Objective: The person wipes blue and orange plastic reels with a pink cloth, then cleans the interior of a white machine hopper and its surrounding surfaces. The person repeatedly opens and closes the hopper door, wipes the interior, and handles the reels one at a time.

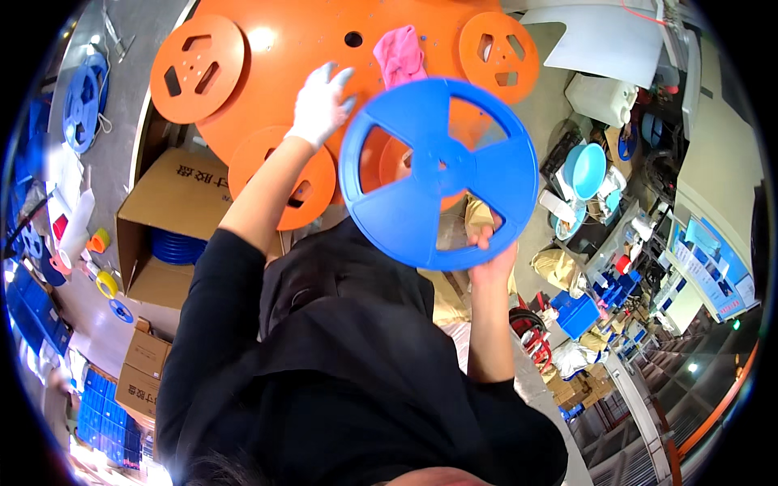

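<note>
My right hand (493,257) grips the lower right rim of a blue plastic reel (442,162), with fingertips showing through one of its cut-outs. The reel is held up in front of my body and hides part of the orange round table (316,49) behind it. My left hand (320,107), in a white glove, reaches out to the left of the reel, empty, its fingers apart. Below that forearm an orange slotted disc (312,166) is partly covered. More orange discs sit at the table's left (182,77) and right (478,73). A pink cloth (399,53) lies beyond the reel.
At my left an open cardboard box (170,190) holds stacked blue discs (176,247). Blue reels (79,109) lie on the grey surface at far left. To the right stand a white jerrycan (600,99), a light-blue basin (587,170) and a blue bin (577,314).
</note>
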Demonstrator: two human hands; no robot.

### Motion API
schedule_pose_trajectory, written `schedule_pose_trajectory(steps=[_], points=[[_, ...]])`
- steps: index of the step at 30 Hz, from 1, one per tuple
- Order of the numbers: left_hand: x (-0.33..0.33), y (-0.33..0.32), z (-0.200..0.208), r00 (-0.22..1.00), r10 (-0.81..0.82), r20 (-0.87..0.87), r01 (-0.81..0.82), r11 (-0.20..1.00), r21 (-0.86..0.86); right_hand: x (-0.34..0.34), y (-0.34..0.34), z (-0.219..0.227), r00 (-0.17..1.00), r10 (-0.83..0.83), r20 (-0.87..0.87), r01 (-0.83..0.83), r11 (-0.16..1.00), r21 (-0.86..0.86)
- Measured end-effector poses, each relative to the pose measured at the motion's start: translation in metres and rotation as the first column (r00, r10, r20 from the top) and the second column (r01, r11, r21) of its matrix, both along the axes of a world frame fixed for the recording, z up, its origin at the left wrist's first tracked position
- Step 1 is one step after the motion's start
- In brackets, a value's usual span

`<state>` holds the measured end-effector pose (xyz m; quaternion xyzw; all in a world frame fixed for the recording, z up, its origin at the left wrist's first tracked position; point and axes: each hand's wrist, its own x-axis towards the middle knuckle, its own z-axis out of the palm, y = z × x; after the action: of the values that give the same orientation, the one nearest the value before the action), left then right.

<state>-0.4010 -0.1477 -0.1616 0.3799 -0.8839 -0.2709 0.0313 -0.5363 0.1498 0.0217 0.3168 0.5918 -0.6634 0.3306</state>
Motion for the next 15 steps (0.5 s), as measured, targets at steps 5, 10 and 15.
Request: schedule_pose_trajectory(steps=[5,10,15], points=[[-0.119,-0.005,-0.029,0.936,-0.258,0.242,0.279,0.959,-0.058,-0.01,0.073,-0.024,0.995,-0.06,0.084,0.075,0.98,-0.185],[-0.161,-0.017,-0.099,0.956,-0.183,0.229,0.185,0.983,0.012,-0.025,0.059,-0.024,0.996,-0.039,0.085,0.058,0.969,-0.241],[-0.099,-0.032,-0.018,0.701,0.455,-0.55,0.248,0.568,0.785,-0.035,0.036,-0.026,0.996,0.036,0.076,-0.013,0.958,-0.287]])
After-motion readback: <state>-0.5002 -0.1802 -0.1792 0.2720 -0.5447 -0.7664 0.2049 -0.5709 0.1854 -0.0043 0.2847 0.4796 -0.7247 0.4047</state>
